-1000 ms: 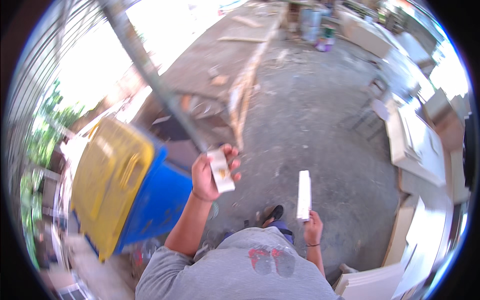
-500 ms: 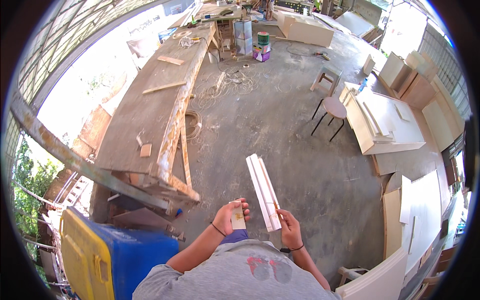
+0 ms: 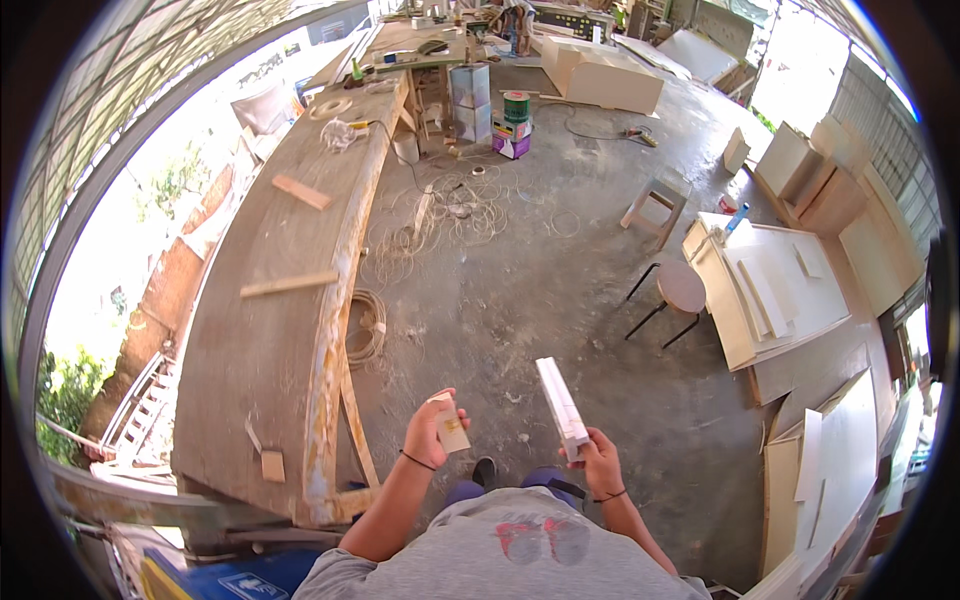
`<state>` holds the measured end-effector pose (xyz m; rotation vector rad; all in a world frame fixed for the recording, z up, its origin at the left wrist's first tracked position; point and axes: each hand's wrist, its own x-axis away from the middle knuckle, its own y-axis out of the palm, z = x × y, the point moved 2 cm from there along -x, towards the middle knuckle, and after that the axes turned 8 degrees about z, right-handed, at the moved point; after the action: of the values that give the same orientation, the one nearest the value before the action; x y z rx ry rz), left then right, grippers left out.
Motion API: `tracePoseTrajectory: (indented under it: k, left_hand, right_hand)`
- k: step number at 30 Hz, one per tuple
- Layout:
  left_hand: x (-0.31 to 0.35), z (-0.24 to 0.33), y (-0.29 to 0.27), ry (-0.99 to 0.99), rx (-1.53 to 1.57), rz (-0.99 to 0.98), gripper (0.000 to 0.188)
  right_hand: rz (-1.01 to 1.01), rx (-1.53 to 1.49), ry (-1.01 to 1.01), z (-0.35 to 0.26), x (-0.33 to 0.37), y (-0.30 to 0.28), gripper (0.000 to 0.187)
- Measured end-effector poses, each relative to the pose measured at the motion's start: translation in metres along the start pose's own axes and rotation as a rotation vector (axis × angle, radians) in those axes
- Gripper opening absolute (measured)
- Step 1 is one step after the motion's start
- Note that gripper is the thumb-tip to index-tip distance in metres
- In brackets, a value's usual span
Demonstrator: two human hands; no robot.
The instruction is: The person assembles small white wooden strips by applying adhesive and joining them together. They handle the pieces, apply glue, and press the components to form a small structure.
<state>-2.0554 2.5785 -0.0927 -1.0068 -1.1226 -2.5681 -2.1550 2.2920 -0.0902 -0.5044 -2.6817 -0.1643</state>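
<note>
Open workshop, grey floor [image 3: 570,290]; long bench [image 3: 235,370] to the left. Over the floor, person's right hand [image 3: 602,464] closed on a long white piece [image 3: 560,398] by its near end, presumably for control. Left hand [image 3: 424,430] half-curled, gripping a small pale block [image 3: 453,428].

A long wooden workbench [image 3: 230,370] stretched along the left side, its worn top bearing a reddish board [image 3: 301,192], a pale stick [image 3: 290,284] and, at the near end, a small square block [image 3: 273,466] beside a thin scrap [image 3: 254,434]. A pale ring [image 3: 330,112] and a bundle of clear plastic [image 3: 343,136] lay toward the far end. On the grey floor [image 3: 560,300], loose strips [image 3: 460,208] sprawled in a tangle near the bench. A round-seated stool [image 3: 682,287] and a square stool [image 3: 655,205] stood to the right; silver tins [image 3: 470,105] and a purple box [image 3: 511,147] stood farther back.
</note>
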Motion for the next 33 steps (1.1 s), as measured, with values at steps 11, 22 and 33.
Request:
tracePoseTrajectory:
  k: [11, 22, 33]
  left_hand:
    - [-0.259, 0.017, 0.261, -0.113, -0.147, -0.183, 0.014]
    - [-0.463, 0.106, 0.422, -0.013, -0.181, -0.142, 0.024]
    - [-0.684, 0.183, 0.556, -0.133, -0.582, -0.33, 0.025]
  right_hand:
    - [0.366, -0.158, 0.175, -0.048, -0.259, -0.065, 0.023]
    - [0.189, 0.011, -0.135, -0.255, -0.589, -0.068, 0.023]
    - [-0.124, 0.097, 0.037, -0.335, -0.854, 0.093, 0.039]
